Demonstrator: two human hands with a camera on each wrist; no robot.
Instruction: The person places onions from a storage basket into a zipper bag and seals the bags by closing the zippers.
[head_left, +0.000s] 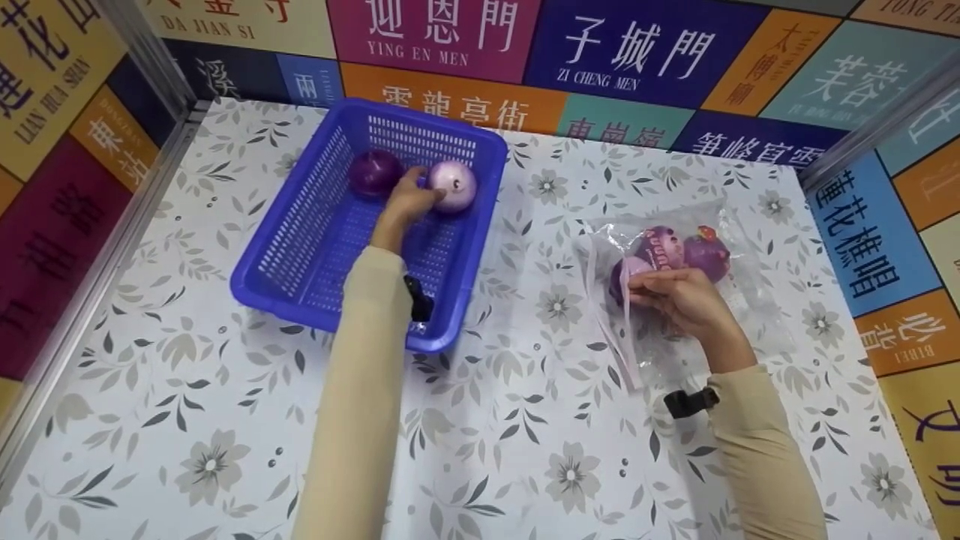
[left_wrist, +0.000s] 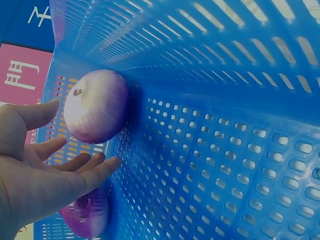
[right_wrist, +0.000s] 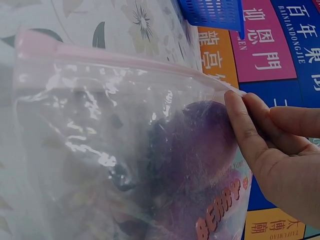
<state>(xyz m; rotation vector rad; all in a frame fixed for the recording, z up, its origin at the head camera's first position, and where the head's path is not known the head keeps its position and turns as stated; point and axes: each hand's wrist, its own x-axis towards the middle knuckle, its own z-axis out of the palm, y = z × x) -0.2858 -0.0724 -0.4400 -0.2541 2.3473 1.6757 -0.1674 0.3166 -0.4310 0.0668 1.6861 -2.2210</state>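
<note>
A pale purple onion [head_left: 459, 189] and a darker purple onion [head_left: 373, 174] lie inside a blue plastic basket [head_left: 298, 225] at its far end. My left hand [head_left: 409, 201] reaches into the basket between them. In the left wrist view, its fingers [left_wrist: 90, 176] are loosely extended beside the pale onion [left_wrist: 97, 106], with a gap between thumb and onion. My right hand [head_left: 688, 298] pinches the pink-edged opening of a clear zip bag [head_left: 660, 356]. Several purple onions [head_left: 705, 259] show inside it. Red lettering [right_wrist: 220, 207] is printed on the bag's side.
A white tabletop with a grey flower print [head_left: 517, 465] lies under everything. Colourful panels with Chinese lettering [head_left: 630, 49] wall in the back and both sides. The basket stands left of the bag, its raised rim [head_left: 499, 146] around the left hand.
</note>
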